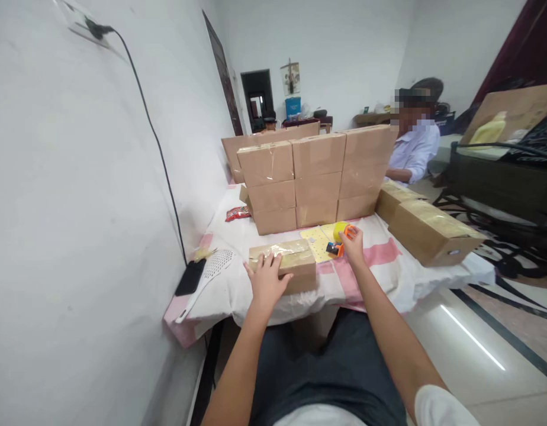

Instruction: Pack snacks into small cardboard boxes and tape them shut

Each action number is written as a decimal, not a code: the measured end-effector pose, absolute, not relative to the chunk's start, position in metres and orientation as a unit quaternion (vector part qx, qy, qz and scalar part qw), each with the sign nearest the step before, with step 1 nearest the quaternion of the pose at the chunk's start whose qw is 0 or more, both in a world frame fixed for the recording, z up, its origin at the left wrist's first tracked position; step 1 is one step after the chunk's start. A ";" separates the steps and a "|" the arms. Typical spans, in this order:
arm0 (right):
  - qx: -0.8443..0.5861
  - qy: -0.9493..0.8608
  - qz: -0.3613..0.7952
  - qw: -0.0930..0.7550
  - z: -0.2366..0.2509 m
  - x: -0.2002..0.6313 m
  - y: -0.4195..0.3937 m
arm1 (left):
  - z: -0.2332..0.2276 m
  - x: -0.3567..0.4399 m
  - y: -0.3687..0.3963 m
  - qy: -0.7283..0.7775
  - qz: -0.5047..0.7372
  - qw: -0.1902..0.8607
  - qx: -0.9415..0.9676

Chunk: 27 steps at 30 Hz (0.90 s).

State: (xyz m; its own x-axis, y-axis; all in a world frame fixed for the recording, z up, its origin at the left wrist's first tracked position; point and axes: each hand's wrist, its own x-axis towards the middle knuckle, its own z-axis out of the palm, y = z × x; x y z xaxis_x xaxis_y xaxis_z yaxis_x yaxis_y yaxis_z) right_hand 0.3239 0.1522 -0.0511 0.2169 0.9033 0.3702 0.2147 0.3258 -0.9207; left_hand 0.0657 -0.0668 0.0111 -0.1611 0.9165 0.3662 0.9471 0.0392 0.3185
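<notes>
- A wall of stacked boxes (pixel 315 180) fills the middle of the frame, three rows high, closing off the far side of the table (pixel 389 266).
- Two more boxes (pixel 427 228) lie on their sides at centre right, near the table's right edge.
- A person in a pale shirt (pixel 413 151) sits behind the stack, upper right of centre.
- At lower left of centre, a white slotted scoop (pixel 211 272) and a black phone (pixel 190 277) lie by the wall; a red packet (pixel 238 213) sits further back, left of the stack.
- A yellow dotted sheet (pixel 318 241) lies flat between the stack and the near box.
- The small box (pixel 285 264) lies on the table in the lower middle of the frame, just in front of the stack. Its long axis runs left to right, and a strip of shiny tape runs along its top.
- The left hand (pixel 265 281) rests flat on the box's near-left top corner, fingers spread and pressing down, not gripping.
- The right hand (pixel 353 245) is just right of the box and apart from it, closed around an orange tape dispenser (pixel 341 239) with a yellow roll; the grip looks firm, though the fingers partly hide it.
- The dispenser lies above the sheet's right edge, between the box and the stack.
</notes>
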 end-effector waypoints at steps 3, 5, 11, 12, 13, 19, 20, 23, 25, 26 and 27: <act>-0.581 -0.499 0.309 0.565 -0.046 0.321 0.171 | 0.014 0.062 -0.054 -0.731 -0.220 0.054 -0.644; -0.595 -0.503 0.329 0.534 -0.047 0.319 0.173 | 0.014 0.061 -0.049 -0.736 -0.208 0.061 -0.641; -0.596 -0.505 0.337 0.526 -0.055 0.317 0.148 | 0.009 0.064 -0.055 -0.742 -0.204 0.075 -0.634; -0.591 -0.503 0.333 0.536 -0.054 0.316 0.140 | 0.009 0.063 -0.058 -0.741 -0.205 0.074 -0.636; -0.582 -0.502 0.330 0.548 -0.053 0.314 0.131 | 0.011 0.063 -0.060 -0.739 -0.204 0.070 -0.638; -0.487 -0.509 0.357 0.613 -0.036 0.295 0.058 | 0.029 0.088 -0.075 -0.698 -0.255 0.005 -0.669; -0.462 -0.509 0.370 0.625 -0.033 0.293 0.043 | 0.032 0.098 -0.078 -0.671 -0.277 -0.017 -0.688; -0.392 -0.497 0.406 0.660 -0.021 0.290 0.001 | 0.035 0.130 -0.085 -0.591 -0.316 -0.076 -0.738; -0.366 -0.483 0.425 0.673 -0.015 0.289 -0.021 | 0.032 0.146 -0.089 -0.571 -0.323 -0.084 -0.750; -0.358 -0.474 0.436 0.675 -0.014 0.289 -0.029 | 0.029 0.152 -0.089 -0.565 -0.325 -0.085 -0.754; -0.355 -0.465 0.449 0.675 -0.013 0.289 -0.035 | 0.025 0.157 -0.089 -0.558 -0.330 -0.094 -0.756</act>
